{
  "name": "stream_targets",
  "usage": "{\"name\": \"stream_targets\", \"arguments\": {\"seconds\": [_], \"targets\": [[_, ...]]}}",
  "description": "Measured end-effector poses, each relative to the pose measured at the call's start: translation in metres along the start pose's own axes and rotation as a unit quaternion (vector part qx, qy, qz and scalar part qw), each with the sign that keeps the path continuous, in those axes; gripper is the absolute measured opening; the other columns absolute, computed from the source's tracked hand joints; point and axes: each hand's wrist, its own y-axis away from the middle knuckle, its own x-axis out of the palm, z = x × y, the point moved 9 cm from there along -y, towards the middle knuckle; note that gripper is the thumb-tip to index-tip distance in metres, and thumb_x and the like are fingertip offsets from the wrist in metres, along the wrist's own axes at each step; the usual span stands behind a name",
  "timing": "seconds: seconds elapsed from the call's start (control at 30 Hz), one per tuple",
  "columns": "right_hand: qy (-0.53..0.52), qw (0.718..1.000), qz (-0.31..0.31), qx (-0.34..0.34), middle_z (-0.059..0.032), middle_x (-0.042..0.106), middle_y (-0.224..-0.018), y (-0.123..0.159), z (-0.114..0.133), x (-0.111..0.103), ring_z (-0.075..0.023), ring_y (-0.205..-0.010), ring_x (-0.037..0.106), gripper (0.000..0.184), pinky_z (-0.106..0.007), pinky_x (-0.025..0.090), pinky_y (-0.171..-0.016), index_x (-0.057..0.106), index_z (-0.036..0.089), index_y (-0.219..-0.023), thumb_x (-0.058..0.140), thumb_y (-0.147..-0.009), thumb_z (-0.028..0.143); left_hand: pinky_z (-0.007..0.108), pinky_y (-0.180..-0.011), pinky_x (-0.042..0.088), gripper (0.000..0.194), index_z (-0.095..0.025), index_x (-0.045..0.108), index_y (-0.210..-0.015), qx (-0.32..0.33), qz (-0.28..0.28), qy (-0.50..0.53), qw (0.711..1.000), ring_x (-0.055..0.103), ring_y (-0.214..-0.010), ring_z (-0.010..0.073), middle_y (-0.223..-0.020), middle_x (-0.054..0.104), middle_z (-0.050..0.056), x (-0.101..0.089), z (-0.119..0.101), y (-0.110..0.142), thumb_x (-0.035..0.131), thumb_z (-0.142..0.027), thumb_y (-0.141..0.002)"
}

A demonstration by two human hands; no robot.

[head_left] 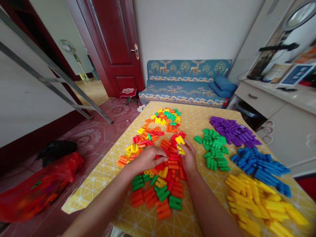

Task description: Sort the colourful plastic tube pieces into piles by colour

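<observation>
A mixed heap of red, orange, yellow and green plastic blocks point(158, 171) covers the middle of the yellow patterned table point(197, 121). My left hand point(148, 158) lies palm down on the heap, fingers curled over red and orange blocks; I cannot tell whether it grips any. My right hand point(189, 158) is closed round yellow blocks point(180, 144) that stick out above its fingers. Sorted piles lie to the right: green point(214, 149), purple point(234, 131), blue point(259, 164) and yellow point(259, 200).
A blue patterned sofa point(185, 82) stands past the table's far edge beside a dark red door point(113, 42). White cabinets point(283, 108) run along the right. A red plastic bag point(37, 187) lies on the floor at left, below a metal ladder point(54, 72).
</observation>
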Motion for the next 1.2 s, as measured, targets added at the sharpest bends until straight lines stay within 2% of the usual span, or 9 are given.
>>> {"name": "stream_targets", "arguments": {"seconds": [0.13,0.23,0.33,0.43,0.63,0.77,0.9,1.03,1.2], "targets": [[0.002,1.0,-0.003,0.009,0.0,0.066,-0.07,0.0,-0.002,-0.001,-0.009,-0.056,0.054,0.029,-0.018,0.036,-0.046,0.066,0.018,-0.087,0.075,-0.062,0.028,0.025,-0.072,0.045,0.012,-0.026,0.075,-0.086,-0.016,0.138,-0.075,0.987,0.066,-0.077,0.018,-0.084,0.073,0.001,0.003,-0.015,0.016,0.071,-0.026,-0.074],[0.003,1.0,-0.005,0.01,0.0003,0.065,-0.068,-0.001,-0.002,0.0,-0.0095,-0.055,0.054,0.029,-0.018,0.035,-0.046,0.066,0.018,-0.086,0.075,-0.061,0.029,0.029,-0.08,0.046,0.036,-0.03,0.073,-0.099,-0.022,0.176,-0.138,0.974,0.064,-0.093,0.0233,-0.099,0.07,0.002,0.007,-0.02,0.036,0.076,-0.019,-0.065],[0.0,1.0,-0.014,0.011,0.0006,0.065,-0.069,0.0,-0.001,0.0,-0.0103,-0.057,0.055,0.029,-0.018,0.036,-0.047,0.066,0.019,-0.084,0.076,-0.059,0.029,0.036,-0.094,0.044,0.052,-0.032,0.066,-0.116,-0.029,0.144,-0.186,0.972,0.056,-0.114,0.0285,-0.124,0.06,0.007,0.01,-0.012,0.045,0.073,-0.015,-0.068],[-0.001,1.0,-0.013,0.008,0.0011,0.066,-0.071,0.001,0.0,0.001,-0.0106,-0.06,0.057,0.03,-0.019,0.039,-0.05,0.066,0.019,-0.085,0.076,-0.059,0.029,0.042,-0.103,0.038,0.053,-0.033,0.061,-0.124,-0.026,0.098,-0.196,0.975,0.049,-0.124,0.0298,-0.135,0.053,0.008,0.011,0.004,0.039,0.067,-0.016,-0.074],[0.021,1.0,-0.006,0.002,0.0001,0.067,-0.075,0.002,0.0,0.002,-0.0118,-0.064,0.059,0.03,-0.02,0.042,-0.052,0.066,0.019,-0.088,0.075,-0.062,0.031,0.038,-0.093,0.047,0.044,-0.027,0.062,-0.125,-0.073,-0.019,-0.141,0.987,0.062,-0.106,0.0256,-0.121,0.063,0.01,-0.005,0.046,0.005,0.049,-0.014,-0.085],[0.036,0.999,0.0,-0.003,0.0006,0.067,-0.071,0.002,0.003,0.004,-0.0102,-0.054,0.054,0.037,-0.021,0.041,-0.048,0.065,0.019,-0.097,0.074,-0.064,0.033,0.036,-0.091,0.048,0.04,-0.023,0.065,-0.118,-0.089,-0.129,-0.049,0.986,0.064,-0.098,0.0241,-0.113,0.067,0.009,-0.02,0.057,-0.012,0.058,-0.018,-0.079],[0.05,0.999,0.012,0.0,0.0003,0.068,-0.071,0.002,0.002,0.006,-0.0074,-0.047,0.047,0.046,-0.018,0.033,-0.042,0.063,0.02,-0.109,0.072,-0.066,0.033,0.029,-0.068,0.051,0.025,-0.016,0.071,-0.094,-0.14,-0.183,0.056,0.971,0.062,-0.07,0.0181,-0.084,0.07,0.006,-0.024,0.066,-0.012,0.068,-0.03,-0.073],[0.065,0.998,0.023,0.007,0.0007,0.067,-0.068,0.003,0.001,0.008,-0.0068,-0.045,0.043,0.037,-0.018,0.027,-0.039,0.066,0.019,-0.098,0.07,-0.065,0.033,0.024,-0.061,0.047,0.019,-0.016,0.072,-0.078,-0.133,-0.065,0.153,0.977,0.06,-0.063,0.0151,-0.07,0.068,0.003,-0.003,0.057,-0.006,0.067,-0.034,-0.075],[0.047,0.998,0.034,0.0,0.0015,0.066,-0.069,0.002,0.002,0.011,-0.0062,-0.044,0.041,0.028,-0.018,0.024,-0.039,0.065,0.019,-0.088,0.07,-0.065,0.032,0.025,-0.073,0.049,0.022,-0.021,0.076,-0.089,-0.061,0.094,0.095,0.989,0.065,-0.078,0.0177,-0.084,0.073,0.004,0.018,0.025,0.009,0.055,-0.019,-0.081]]}}
